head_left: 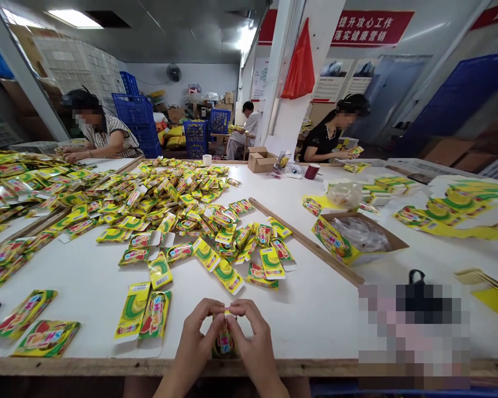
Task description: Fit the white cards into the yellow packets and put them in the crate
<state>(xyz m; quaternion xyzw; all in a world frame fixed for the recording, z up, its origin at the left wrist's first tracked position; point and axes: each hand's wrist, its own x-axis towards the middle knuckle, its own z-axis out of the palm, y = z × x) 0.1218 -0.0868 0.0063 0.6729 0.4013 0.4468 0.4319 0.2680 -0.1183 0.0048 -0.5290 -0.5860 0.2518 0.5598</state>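
Both of my hands meet at the table's front edge around a small yellow and green candy box, which stands with its printed side toward me. My left hand pinches the top end of the box from the left, thumb and fingertips together. From the right, my right hand grips the same end, its thumb beside the other thumb. The fingers hide most of the top flap. Left of my hands lie two boxes side by side, a yellow one and one with a watermelon print, their end flaps showing.
A big heap of small boxes spreads over the white table's left and middle. Wooden strips divide the tabletop. At right stand an open display carton with plastic bags and flat printed cartons. Several people work further back.
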